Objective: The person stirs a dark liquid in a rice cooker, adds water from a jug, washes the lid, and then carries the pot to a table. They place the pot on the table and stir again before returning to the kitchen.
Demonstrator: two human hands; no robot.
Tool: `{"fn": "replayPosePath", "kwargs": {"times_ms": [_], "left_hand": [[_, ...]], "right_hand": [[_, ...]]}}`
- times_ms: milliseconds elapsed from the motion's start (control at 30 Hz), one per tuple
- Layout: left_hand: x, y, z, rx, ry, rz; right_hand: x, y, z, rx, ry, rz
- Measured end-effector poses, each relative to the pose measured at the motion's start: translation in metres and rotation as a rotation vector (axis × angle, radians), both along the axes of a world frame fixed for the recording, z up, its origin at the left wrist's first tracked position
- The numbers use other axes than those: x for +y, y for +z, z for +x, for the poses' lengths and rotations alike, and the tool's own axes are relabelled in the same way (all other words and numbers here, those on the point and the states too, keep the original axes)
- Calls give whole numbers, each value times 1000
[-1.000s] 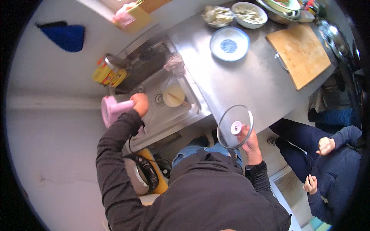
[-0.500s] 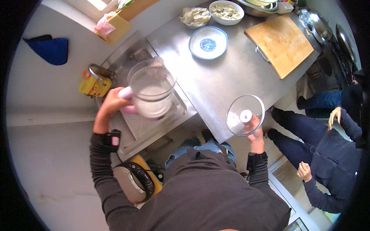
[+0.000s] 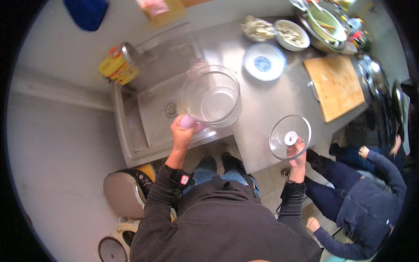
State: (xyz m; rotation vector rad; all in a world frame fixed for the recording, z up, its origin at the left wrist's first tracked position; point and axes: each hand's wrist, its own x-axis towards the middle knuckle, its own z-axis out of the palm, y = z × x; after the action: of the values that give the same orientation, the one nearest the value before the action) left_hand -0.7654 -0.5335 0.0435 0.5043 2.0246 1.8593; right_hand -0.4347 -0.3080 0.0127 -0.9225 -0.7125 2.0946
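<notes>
My left hand [image 3: 181,133] grips the pink handle [image 3: 188,122] of a large clear glass jug [image 3: 220,105], held over the right part of the steel sink [image 3: 152,126]; the jug's top is open. My right hand [image 3: 297,157] holds a round clear glass lid [image 3: 281,146] with a white centre piece [image 3: 290,138] above the counter's front edge, apart from the jug; some fingers show through the glass. A blue-patterned white dish [image 3: 264,62] lies on the counter beyond both hands.
Counter [image 3: 253,105] bears food bowls [image 3: 291,35], stacked basins [image 3: 327,25] and a wooden board [image 3: 334,87]. Yellow container [image 3: 118,66] stands behind the sink; grey-lidded appliance [image 3: 122,194] sits lower left. A co-worker [image 3: 366,201] stands close at right, another person's hand [image 3: 396,144] beyond.
My left hand has raised the pink-handled jug from the sink's left side and moved it rightward over the sink. My right hand still holds the lid, slightly farther right than at first.
</notes>
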Motion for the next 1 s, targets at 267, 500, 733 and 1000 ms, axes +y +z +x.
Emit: {"fn": "replayPosePath", "kwargs": {"times_ms": [267,500,733,1000], "left_hand": [[-118,43,-66,-731,161,190],[-172,21,-123,-747,239,54],[-183,5,-182,-701,92,26],[-153,-15,-214,-649,-122,-184]], "right_hand": [[42,-1,-132,-1095,231,1280],[28,-21,-195,-1581,460,1370],[21,47,-386,-930,495,1814],[-40,1,-648,-82,1244,2349]]}}
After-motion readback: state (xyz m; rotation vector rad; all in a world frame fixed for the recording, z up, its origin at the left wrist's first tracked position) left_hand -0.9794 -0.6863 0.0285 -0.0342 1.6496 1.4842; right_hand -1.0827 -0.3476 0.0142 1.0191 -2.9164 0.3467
